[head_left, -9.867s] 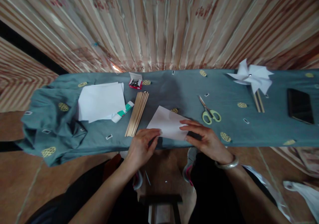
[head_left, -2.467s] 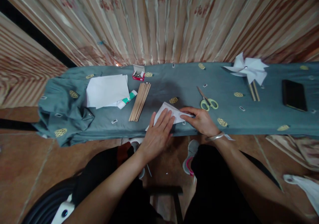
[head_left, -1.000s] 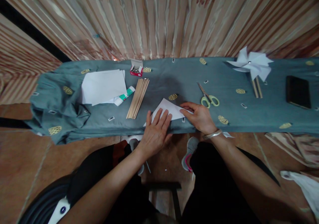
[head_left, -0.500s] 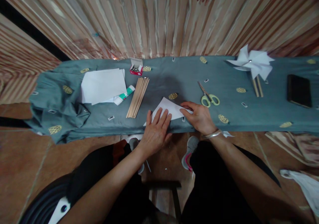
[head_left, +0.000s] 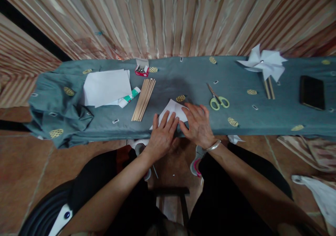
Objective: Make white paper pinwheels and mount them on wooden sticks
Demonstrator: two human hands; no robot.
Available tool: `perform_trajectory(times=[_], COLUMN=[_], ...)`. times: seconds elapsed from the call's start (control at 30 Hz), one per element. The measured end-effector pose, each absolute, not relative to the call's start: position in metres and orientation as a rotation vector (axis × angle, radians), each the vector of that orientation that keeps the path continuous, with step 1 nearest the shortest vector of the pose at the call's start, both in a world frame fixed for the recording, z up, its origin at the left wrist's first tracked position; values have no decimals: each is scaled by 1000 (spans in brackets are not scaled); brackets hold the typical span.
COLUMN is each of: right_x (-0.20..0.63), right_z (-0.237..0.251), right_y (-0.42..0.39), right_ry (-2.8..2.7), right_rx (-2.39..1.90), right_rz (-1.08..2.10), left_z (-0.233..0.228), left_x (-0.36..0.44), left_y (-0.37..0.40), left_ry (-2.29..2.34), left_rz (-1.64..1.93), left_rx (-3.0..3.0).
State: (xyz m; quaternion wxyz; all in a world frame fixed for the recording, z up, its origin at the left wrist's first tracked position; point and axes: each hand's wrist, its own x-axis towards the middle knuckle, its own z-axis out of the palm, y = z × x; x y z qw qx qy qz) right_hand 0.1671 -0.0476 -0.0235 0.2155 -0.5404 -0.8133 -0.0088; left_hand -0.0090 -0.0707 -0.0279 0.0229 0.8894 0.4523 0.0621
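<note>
Paper (head_left: 174,109), already folded into a white triangle, lies at the near edge of the table (head_left: 183,76), pinned flat under both palms. Left hand (head_left: 162,136) and right hand (head_left: 198,124) press with fingers spread, gripping nothing. Scissors (head_left: 217,101) just right and sticks (head_left: 144,94) just left lie untouched; cutting and mounting seem left.

No legible text, label, brand, number or sign appears on any item. The glue tube (head_left: 128,98), lying just beside the sticks (head_left: 143,94), carries a green-and-white label, but its print is too small and blurred to read.
</note>
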Motion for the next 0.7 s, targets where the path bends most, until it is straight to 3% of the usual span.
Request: perform_trajectory(times=[0.7], right_x=[227], right_z=[-32], right_y=[-43], right_ry=[-2032], right_rx=[-1657], right_rz=[121], left_z=[-27], left_x=[-67], left_y=[-103], left_ry=[1645], left_rz=[148], left_rx=[2630])
